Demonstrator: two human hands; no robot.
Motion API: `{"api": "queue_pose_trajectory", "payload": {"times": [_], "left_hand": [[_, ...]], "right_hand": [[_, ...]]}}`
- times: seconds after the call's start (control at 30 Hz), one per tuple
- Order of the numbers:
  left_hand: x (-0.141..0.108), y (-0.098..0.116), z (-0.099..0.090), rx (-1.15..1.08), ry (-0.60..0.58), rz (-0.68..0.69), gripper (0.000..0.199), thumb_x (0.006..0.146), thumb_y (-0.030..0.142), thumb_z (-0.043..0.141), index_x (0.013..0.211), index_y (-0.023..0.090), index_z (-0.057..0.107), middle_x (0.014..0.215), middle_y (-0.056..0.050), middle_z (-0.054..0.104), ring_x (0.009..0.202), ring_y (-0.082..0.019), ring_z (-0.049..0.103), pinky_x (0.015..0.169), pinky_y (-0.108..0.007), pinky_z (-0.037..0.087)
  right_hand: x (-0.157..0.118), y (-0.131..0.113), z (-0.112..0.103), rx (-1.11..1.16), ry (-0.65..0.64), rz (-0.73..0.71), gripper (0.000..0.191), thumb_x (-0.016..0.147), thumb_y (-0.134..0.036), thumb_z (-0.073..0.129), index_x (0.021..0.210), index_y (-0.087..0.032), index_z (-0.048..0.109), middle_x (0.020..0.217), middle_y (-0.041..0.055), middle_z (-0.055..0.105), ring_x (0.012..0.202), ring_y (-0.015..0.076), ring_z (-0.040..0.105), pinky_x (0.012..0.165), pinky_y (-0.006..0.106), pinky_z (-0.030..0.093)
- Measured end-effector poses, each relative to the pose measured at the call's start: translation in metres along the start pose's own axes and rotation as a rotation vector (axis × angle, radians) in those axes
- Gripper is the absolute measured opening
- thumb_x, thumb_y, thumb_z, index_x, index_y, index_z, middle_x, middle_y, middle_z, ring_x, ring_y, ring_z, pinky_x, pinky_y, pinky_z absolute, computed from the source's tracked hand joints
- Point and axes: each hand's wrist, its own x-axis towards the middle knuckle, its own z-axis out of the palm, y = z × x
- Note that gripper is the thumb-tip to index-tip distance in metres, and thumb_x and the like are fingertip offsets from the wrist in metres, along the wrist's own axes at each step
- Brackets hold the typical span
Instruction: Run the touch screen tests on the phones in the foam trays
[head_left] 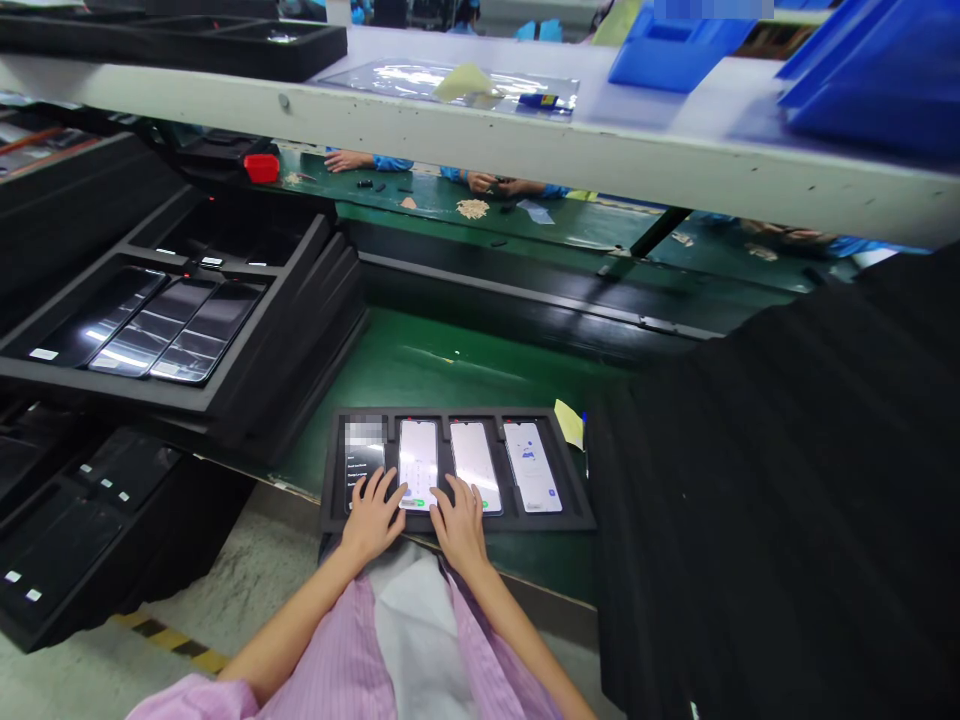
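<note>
4 phones [532,462] seated in black tray [574,500] on green desk [405,350] | left hand [372,518], right hand [462,530]: fingers [463,497] spread at lower phone ends, nothing grasped | light touch advised, tray kept unshifted

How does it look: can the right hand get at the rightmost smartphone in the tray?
Likely yes: the right hand is at the neighbouring smartphone, one slot to the left, and nothing covers the rightmost smartphone.
</note>
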Motion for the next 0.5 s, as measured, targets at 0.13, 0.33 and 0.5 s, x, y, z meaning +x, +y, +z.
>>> {"api": "queue_pose_trajectory", "payload": {"times": [0.13,0.33,0.5], "left_hand": [[0.0005,0.0016,-0.001,0.029,-0.001,-0.006,0.041,0.079,0.023,0.048,0.119,0.025,0.056,0.132,-0.011,0.049,0.124,-0.03,0.039,0.1,-0.051,0.027],[0.0014,0.0028,-0.0017,0.063,0.007,-0.014,0.041,0.08,0.024,0.048,0.12,0.027,0.056,0.135,-0.011,0.046,0.125,-0.033,0.037,0.099,-0.053,0.027],[0.0013,0.0038,-0.0042,0.074,0.02,-0.01,0.041,0.082,0.027,0.047,0.122,0.026,0.054,0.136,-0.012,0.045,0.125,-0.032,0.037,0.098,-0.053,0.027]], "right_hand": [[0.0038,-0.0053,0.0033,-0.003,-0.037,-0.05,0.031,0.09,-0.028,0.036,0.108,-0.024,0.061,0.124,0.0112,0.048,0.12,0.0253,0.038,0.101,0.049,0.028],[0.0071,-0.0067,0.0003,-0.01,-0.001,-0.039,0.033,0.091,-0.026,0.033,0.107,-0.021,0.061,0.123,0.0122,0.049,0.119,0.025,0.039,0.101,0.049,0.027],[0.0025,-0.0037,-0.0017,-0.014,0.044,0.006,0.034,0.091,-0.025,0.031,0.099,-0.019,0.064,0.118,0.0118,0.052,0.117,0.0238,0.04,0.101,0.048,0.029]]}}
